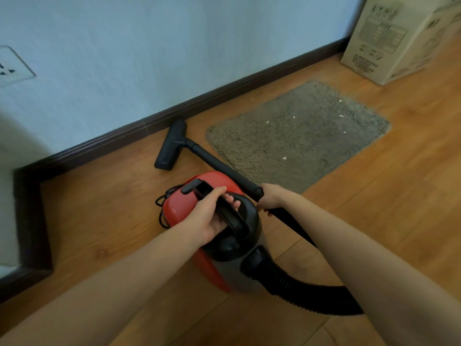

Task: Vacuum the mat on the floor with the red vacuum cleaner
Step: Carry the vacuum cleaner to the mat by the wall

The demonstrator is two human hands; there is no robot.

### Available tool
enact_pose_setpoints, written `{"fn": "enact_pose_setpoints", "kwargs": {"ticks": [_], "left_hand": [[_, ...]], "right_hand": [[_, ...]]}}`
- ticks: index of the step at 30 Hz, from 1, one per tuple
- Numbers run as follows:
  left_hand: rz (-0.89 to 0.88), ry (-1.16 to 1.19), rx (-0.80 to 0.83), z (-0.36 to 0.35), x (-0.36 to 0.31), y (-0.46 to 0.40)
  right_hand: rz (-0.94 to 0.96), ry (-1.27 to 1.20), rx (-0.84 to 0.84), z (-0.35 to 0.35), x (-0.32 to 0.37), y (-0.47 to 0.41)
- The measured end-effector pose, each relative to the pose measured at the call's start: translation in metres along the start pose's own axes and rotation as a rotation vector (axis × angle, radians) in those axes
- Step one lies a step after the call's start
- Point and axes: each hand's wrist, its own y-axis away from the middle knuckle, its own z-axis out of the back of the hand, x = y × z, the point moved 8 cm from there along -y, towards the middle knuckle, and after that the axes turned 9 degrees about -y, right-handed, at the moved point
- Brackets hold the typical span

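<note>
The one shaggy grey-brown floor mat lies flat on the wooden floor, with its far edge near the dark baseboard of the pale blue wall. Small white crumbs dot its top. There is bare floor along the mat's near and right edges. The one red and black vacuum cleaner sits on the floor just beside the mat's near left corner. The left hand curls around its black top handle. The right hand grips the long black tube, which crosses the mat's left corner. The one black brush head rests on the floor left of the mat, near the baseboard. One ribbed black hose bends away from the vacuum. One cardboard box stands beyond the mat's far right corner.
</note>
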Motion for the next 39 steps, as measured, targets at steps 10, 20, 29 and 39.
{"fn": "enact_pose_setpoints", "kwargs": {"ticks": [10, 20, 29, 39], "left_hand": [[-0.037, -0.011, -0.003, -0.001, 0.000, -0.001], [-0.021, -0.110, 0.024, 0.010, -0.011, 0.009], [0.077, -0.532, 0.016, 0.056, -0.036, 0.021], [-0.113, -0.782, -0.279, 0.137, -0.112, 0.004]], "right_hand": [[0.054, 0.134, -0.024, 0.000, -0.009, 0.005], [0.074, 0.246, 0.010, 0.010, -0.014, 0.017], [0.188, 0.297, -0.033, 0.045, 0.038, 0.040], [0.385, 0.135, 0.027, 0.023, 0.147, 0.037]]}}
